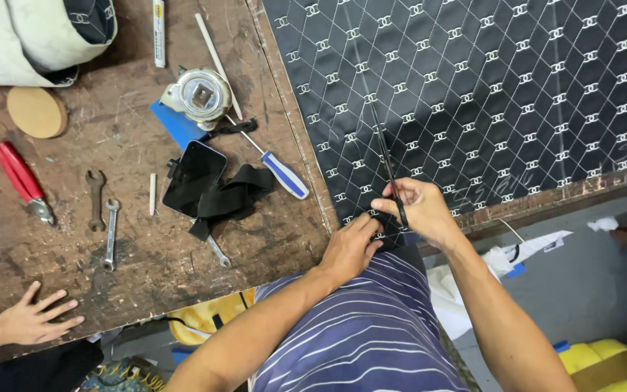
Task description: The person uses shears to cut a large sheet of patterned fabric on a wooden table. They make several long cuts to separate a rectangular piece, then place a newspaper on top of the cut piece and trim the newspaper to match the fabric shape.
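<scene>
Right hand [421,210]: at the near edge of the bench [52,239], fingers curled shut around the handles of black scissors [390,170]. Blades long and thin, pointing toward the far edge, laid over the black quilted sheet [488,87]; how far apart the blades stand, not discernible.

Left hand [350,248]: just beside the right, fingers bent down and pressing flat on the sheet's near edge. No object gripped; fingertips touch the sheet next to the scissor handles.

Sheet: covers the right part of the bench, from the far edge down to the near edge, white stitched diamond pattern.

Left part of bench, well apart from both hands: phone [194,178] on black strap [230,197], blue-handled screwdriver [273,165], two wrenches [103,218], red pliers [23,181], round wooden disc [36,111].

Near left corner: another person's hand [34,319], flat on the bench, fingers spread.
</scene>
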`<state>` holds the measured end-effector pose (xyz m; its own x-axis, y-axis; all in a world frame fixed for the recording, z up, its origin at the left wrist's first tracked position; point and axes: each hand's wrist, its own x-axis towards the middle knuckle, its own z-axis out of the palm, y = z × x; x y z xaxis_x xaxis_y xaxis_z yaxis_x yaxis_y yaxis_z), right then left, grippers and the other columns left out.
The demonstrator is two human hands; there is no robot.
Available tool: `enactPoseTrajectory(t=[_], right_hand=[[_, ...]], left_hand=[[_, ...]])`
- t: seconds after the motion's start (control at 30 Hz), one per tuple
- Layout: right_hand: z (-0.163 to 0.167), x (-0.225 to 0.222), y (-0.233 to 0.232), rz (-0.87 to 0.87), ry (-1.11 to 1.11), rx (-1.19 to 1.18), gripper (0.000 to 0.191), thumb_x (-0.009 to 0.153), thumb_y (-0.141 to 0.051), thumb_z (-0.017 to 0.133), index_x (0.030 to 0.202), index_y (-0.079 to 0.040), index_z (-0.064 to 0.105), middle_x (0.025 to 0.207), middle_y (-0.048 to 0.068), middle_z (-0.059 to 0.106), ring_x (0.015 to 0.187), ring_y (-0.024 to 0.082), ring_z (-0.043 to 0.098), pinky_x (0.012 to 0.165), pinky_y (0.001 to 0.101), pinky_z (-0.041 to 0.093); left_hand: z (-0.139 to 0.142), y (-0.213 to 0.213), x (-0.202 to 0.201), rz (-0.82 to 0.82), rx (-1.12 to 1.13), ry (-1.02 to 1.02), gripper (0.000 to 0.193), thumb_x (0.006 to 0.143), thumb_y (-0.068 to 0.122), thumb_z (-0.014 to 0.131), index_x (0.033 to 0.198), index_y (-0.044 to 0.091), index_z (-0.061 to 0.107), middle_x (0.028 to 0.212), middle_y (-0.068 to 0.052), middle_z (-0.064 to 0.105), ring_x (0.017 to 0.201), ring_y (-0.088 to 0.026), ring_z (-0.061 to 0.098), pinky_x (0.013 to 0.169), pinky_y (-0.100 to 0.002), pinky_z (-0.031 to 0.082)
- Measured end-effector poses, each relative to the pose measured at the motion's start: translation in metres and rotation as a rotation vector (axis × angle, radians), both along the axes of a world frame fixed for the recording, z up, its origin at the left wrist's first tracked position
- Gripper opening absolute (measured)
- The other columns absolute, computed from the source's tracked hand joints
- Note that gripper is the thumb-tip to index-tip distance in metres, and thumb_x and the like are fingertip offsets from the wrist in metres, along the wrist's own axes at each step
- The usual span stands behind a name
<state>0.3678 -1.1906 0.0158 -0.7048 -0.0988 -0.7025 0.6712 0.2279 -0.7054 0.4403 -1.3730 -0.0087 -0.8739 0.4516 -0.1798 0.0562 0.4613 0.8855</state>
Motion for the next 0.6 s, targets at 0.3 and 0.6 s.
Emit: enactPoseTrajectory(t=[0.3, 0.6], right_hand=[[0.003, -0.025, -0.010, 0.002, -0.030, 0.026, 0.024, 0.079, -0.020, 0.087, 0.090, -0.005, 0.072, 0.064, -0.005, 0.060, 0.052, 0.002, 0.049, 0.046, 0.0206, 0.036], [0.005, -0.051, -0.020, -0.038, -0.017, -0.017, 0.024, 0.080, -0.019, 0.086, 0.089, -0.004, 0.071, 0.064, -0.004, 0.059, 0.050, 0.003, 0.047, 0.044, 0.0217, 0.036]], left_hand=[[0.003, -0.004, -0.004, 0.000, 0.032, 0.013, 0.030, 0.082, 0.005, 0.077, 0.107, 0.005, 0.060, 0.104, -0.013, 0.058, 0.097, -0.035, 0.065, 0.080, -0.046, 0.054], [0.007, -0.006, -0.010, -0.020, 0.035, -0.025, 0.026, 0.086, 0.002, 0.073, 0.108, 0.006, 0.060, 0.103, -0.013, 0.058, 0.095, -0.036, 0.066, 0.079, -0.045, 0.055]])
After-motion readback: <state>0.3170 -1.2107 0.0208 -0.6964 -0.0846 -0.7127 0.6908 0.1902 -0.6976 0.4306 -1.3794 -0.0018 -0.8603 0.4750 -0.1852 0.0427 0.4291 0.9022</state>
